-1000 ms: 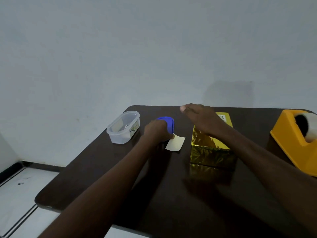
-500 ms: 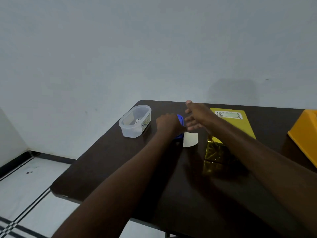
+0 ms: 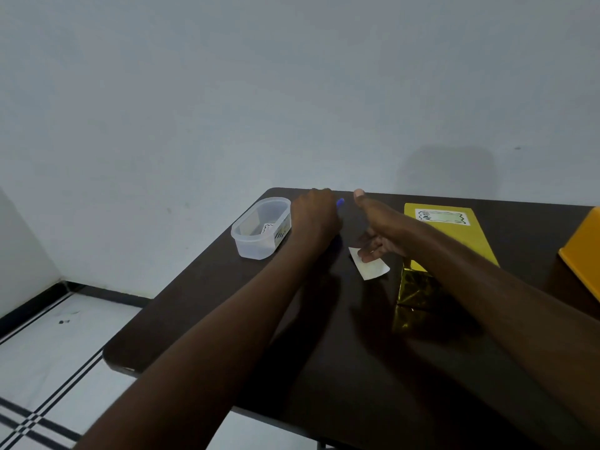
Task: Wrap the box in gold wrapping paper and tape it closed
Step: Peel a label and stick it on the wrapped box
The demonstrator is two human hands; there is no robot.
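The right hand's fingertips point(image 3: 365, 254) rest fairly straight on a small pale slip of paper point(image 3: 370, 269) lying flat on the dark table point(image 3: 324, 368), thumb lifted clear; the right hand point(image 3: 378, 227) pinches nothing that I can make out. Just beside it the left hand point(image 3: 313, 216) is curled over a blue lid point(image 3: 340, 203), only a sliver of blue peeping out past the knuckles, so how firmly it grips I cannot tell. To the left of that hand stands a clear plastic tub point(image 3: 261, 227) with something printed inside. The box in gold wrapping paper point(image 3: 414, 293) sits on the table partly under the right forearm, its top bearing a white label point(image 3: 441, 217). At the far right edge shows an orange tape dispenser point(image 3: 584, 254).
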